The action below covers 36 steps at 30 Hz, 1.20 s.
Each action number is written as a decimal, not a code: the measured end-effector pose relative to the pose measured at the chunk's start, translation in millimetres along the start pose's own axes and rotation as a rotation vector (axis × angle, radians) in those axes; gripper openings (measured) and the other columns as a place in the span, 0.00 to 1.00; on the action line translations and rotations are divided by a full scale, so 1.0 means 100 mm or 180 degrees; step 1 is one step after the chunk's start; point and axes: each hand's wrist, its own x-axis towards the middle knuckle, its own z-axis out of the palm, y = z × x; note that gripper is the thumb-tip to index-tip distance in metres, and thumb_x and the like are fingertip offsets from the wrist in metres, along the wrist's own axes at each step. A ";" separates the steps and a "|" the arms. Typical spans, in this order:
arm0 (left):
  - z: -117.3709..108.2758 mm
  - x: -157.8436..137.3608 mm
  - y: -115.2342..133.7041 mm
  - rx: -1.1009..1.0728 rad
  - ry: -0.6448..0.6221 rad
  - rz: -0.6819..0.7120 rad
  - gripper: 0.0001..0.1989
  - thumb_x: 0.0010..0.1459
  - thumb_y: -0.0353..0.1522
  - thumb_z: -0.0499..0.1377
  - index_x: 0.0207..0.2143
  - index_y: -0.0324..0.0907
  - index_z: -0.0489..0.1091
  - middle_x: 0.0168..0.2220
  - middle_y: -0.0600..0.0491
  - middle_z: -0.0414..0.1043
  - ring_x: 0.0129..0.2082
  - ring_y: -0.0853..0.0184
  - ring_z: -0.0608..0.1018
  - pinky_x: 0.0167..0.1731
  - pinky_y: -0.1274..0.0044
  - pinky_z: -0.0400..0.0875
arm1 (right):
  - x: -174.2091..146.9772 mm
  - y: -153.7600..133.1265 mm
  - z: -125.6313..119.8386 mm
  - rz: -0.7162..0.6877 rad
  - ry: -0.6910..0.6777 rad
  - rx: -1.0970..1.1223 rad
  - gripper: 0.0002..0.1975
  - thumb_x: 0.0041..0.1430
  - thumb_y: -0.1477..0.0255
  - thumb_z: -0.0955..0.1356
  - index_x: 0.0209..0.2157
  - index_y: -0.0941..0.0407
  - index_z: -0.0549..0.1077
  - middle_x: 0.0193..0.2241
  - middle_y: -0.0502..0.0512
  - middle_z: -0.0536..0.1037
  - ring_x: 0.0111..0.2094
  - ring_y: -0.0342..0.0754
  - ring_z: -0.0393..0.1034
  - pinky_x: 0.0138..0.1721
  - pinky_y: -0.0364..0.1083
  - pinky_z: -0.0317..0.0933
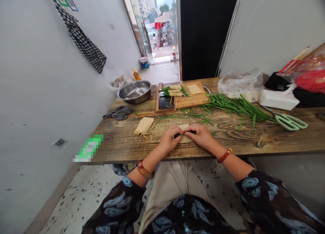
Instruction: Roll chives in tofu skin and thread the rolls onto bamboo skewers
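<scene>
My left hand (169,140) and my right hand (202,135) meet at the table's front, fingers closed on a short bundle of green chives (190,132). Beneath the bundle lies a tan sheet that looks like tofu skin (185,140), partly covered by my fingers. Left of my hands rests a stack of similar tan sheets (144,125), with thin sticks at its near end. On the wooden cutting board (195,100) are several chive rolls wrapped in tan sheets (175,92), with sticks poking out. A flat tan piece (194,89) lies beside them.
A cleaver (165,103) lies on the board's left. Behind it to the left stands a steel bowl (135,91), with a grey cloth (118,112) nearer me. Loose chives (236,107), green-handled scissors (291,122), a white box (279,99) and plastic bags (240,83) occupy the right.
</scene>
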 end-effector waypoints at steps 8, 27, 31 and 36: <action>0.03 -0.10 0.06 0.0750 -0.0499 0.0368 0.08 0.58 0.26 0.53 0.30 0.42 0.71 0.35 0.49 0.73 0.37 0.65 0.73 0.38 0.74 0.65 | -0.12 0.06 -0.06 -0.0558 -0.0428 -0.0416 0.08 0.60 0.75 0.65 0.35 0.56 0.77 0.34 0.56 0.76 0.38 0.47 0.69 0.40 0.47 0.63; -0.02 -0.16 0.15 0.1749 -0.0652 0.1049 0.11 0.63 0.29 0.50 0.34 0.38 0.71 0.35 0.48 0.71 0.35 0.66 0.71 0.39 0.73 0.69 | -0.16 0.07 -0.08 -0.0809 -0.0411 -0.0797 0.08 0.60 0.77 0.65 0.32 0.57 0.77 0.32 0.55 0.72 0.35 0.47 0.65 0.38 0.46 0.60; 0.01 -0.16 0.17 0.2163 -0.0629 0.1148 0.11 0.63 0.28 0.49 0.32 0.38 0.70 0.32 0.48 0.70 0.34 0.65 0.69 0.38 0.73 0.69 | -0.17 0.07 -0.08 -0.0894 -0.0433 -0.0927 0.10 0.62 0.76 0.64 0.32 0.56 0.77 0.32 0.56 0.72 0.36 0.47 0.65 0.38 0.46 0.60; 0.05 -0.13 0.11 0.1826 -0.0374 0.0939 0.09 0.61 0.27 0.50 0.30 0.39 0.68 0.32 0.49 0.70 0.33 0.67 0.70 0.37 0.74 0.68 | -0.19 0.06 -0.11 -0.0927 -0.0509 -0.1053 0.11 0.63 0.75 0.62 0.35 0.56 0.77 0.33 0.56 0.71 0.36 0.47 0.65 0.38 0.46 0.60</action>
